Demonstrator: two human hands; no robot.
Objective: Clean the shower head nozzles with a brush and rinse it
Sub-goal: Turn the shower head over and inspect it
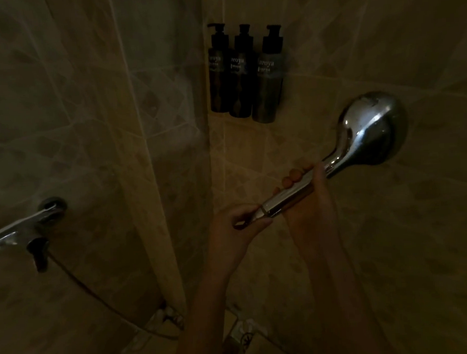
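Observation:
A chrome hand-held shower head [370,131] is held out in front of the tiled wall, its round back toward me and its nozzle face hidden on the far side. My right hand [309,197] is wrapped around the middle of its handle. My left hand [237,225] pinches the handle's lower end, where a dark fitting sits between finger and thumb. No brush is in view. The light is very dim.
Three dark pump bottles [244,70] hang in the corner of the tiled walls. A chrome tap fitting [32,222] sticks out of the left wall, with a dark hose [98,295] running down from it toward the floor.

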